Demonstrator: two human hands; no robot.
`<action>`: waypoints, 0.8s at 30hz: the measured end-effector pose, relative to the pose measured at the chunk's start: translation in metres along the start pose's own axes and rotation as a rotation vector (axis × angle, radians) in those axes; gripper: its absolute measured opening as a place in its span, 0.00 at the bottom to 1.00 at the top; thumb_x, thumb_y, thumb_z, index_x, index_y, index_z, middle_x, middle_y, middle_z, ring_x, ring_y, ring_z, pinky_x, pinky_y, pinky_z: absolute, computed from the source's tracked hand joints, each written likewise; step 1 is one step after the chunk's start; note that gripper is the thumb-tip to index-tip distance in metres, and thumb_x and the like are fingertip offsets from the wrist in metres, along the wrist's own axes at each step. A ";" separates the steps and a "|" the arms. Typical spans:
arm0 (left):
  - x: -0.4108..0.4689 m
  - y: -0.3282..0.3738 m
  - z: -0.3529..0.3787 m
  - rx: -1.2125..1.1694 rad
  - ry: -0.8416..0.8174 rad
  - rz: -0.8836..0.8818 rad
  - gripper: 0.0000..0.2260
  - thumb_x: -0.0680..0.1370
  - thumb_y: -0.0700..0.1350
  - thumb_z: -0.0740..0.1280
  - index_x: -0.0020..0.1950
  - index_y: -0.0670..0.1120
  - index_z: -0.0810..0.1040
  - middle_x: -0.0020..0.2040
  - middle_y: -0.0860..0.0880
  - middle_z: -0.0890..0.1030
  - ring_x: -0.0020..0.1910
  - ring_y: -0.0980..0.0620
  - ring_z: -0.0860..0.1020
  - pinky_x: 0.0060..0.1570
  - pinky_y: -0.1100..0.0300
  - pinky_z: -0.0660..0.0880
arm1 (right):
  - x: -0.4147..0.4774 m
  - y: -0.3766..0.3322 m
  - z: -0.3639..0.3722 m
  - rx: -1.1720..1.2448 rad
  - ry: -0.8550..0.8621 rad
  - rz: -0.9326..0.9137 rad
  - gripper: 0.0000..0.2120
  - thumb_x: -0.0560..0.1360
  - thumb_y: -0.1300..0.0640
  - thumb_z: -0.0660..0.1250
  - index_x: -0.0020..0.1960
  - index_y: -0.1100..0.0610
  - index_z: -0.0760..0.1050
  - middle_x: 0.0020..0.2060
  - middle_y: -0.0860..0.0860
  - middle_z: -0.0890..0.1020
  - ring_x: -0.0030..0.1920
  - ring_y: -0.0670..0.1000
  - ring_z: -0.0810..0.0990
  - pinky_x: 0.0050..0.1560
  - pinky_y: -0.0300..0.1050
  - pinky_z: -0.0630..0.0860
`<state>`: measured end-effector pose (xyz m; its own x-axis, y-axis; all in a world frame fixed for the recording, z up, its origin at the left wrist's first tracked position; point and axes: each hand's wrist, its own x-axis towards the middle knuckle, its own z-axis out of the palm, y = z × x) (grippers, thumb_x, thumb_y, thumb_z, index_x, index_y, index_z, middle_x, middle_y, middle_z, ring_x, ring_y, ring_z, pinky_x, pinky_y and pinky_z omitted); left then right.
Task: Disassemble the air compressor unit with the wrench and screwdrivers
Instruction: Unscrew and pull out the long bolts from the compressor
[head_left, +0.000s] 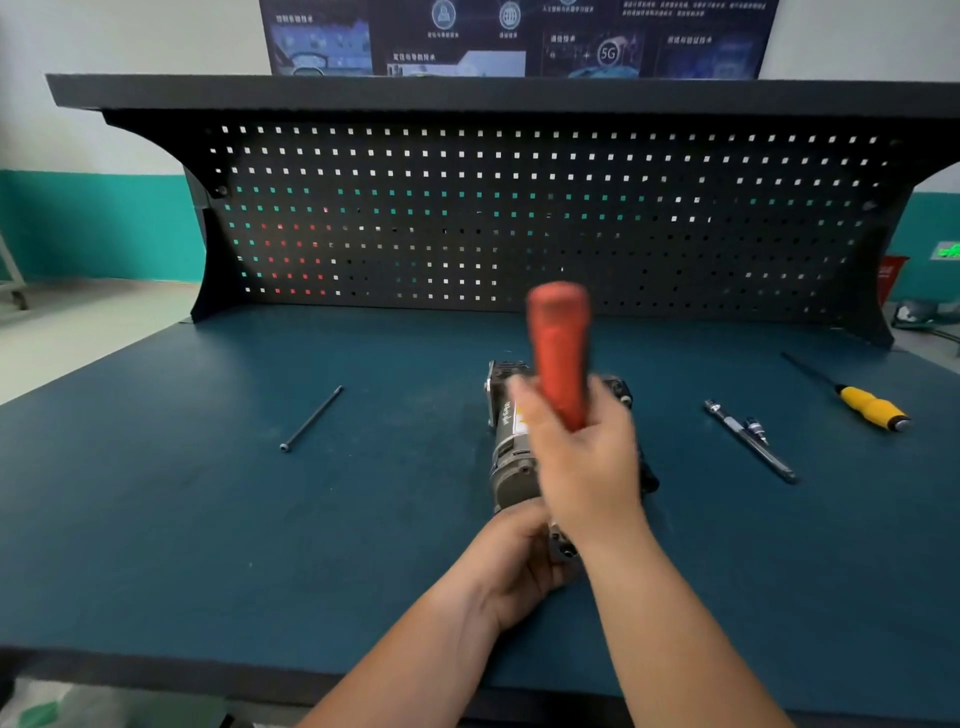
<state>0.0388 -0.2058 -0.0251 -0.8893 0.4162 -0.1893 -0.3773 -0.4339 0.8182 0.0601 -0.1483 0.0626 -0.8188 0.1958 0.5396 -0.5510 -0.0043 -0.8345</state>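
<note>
The grey air compressor unit (508, 447) lies on the blue bench, lengthwise away from me. My left hand (519, 566) grips its near end. My right hand (582, 467) is above the unit, closed around a red-handled screwdriver (558, 348) whose handle points up; the hand and handle are blurred and the tip is hidden. A long black bolt (311, 418) lies loose to the left. A ratchet wrench (750, 440) and a yellow-handled screwdriver (867, 405) lie to the right.
The blue bench top (182, 519) ends in a dark front edge near me. A black pegboard back panel (467, 218) with a shelf above closes off the far side.
</note>
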 end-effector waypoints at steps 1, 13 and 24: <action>0.000 0.001 0.000 0.002 -0.017 0.007 0.03 0.73 0.39 0.65 0.45 0.43 0.79 0.37 0.47 0.81 0.35 0.53 0.79 0.42 0.58 0.73 | 0.001 -0.001 -0.006 0.122 0.117 0.049 0.07 0.66 0.49 0.70 0.32 0.49 0.75 0.19 0.42 0.70 0.20 0.39 0.66 0.22 0.32 0.64; -0.005 0.004 0.003 0.005 -0.014 -0.050 0.08 0.67 0.49 0.68 0.30 0.48 0.82 0.32 0.53 0.81 0.30 0.57 0.79 0.30 0.66 0.72 | -0.012 0.021 -0.054 0.768 0.684 0.168 0.19 0.79 0.50 0.56 0.29 0.50 0.66 0.20 0.45 0.61 0.21 0.45 0.58 0.22 0.37 0.57; -0.004 0.002 0.000 0.051 -0.085 -0.010 0.06 0.69 0.43 0.71 0.45 0.45 0.82 0.43 0.45 0.81 0.42 0.50 0.78 0.50 0.55 0.73 | 0.001 0.005 -0.011 -0.031 -0.031 -0.065 0.06 0.64 0.42 0.68 0.35 0.42 0.76 0.21 0.42 0.72 0.22 0.40 0.68 0.25 0.31 0.65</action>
<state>0.0419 -0.2086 -0.0227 -0.8599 0.4871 -0.1525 -0.3701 -0.3894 0.8435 0.0581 -0.1377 0.0580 -0.7864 0.1645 0.5953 -0.5980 0.0383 -0.8006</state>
